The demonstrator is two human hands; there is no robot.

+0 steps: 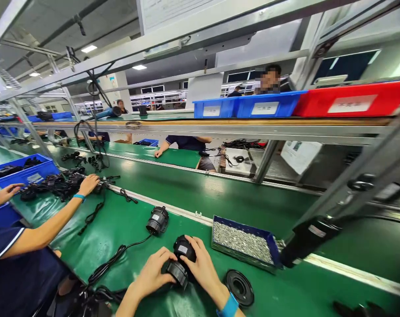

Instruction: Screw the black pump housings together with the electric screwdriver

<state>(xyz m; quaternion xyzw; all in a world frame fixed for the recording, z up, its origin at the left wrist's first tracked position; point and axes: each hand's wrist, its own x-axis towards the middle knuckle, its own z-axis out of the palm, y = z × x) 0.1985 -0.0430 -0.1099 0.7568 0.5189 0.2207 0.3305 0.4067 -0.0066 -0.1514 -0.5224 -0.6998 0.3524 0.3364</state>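
Between my two hands is a black motor-like housing, round and ribbed, with a small white label. My left hand grips its lower, near part, thumb and fingers on the ribbed ring. From the other side my right hand, with a blue wristband, wraps its upper part. A similar black unit with a label and cable stands just beyond my hands on the green mat. A black round cover with a central hole lies flat to the right of my right hand.
A blue tray of small metal screws stands at the mat's far edge. A black electric screwdriver hangs beside it. Coiled cables lie left. A co-worker's arm reaches over black parts there. Blue bins and a red bin line the shelf.
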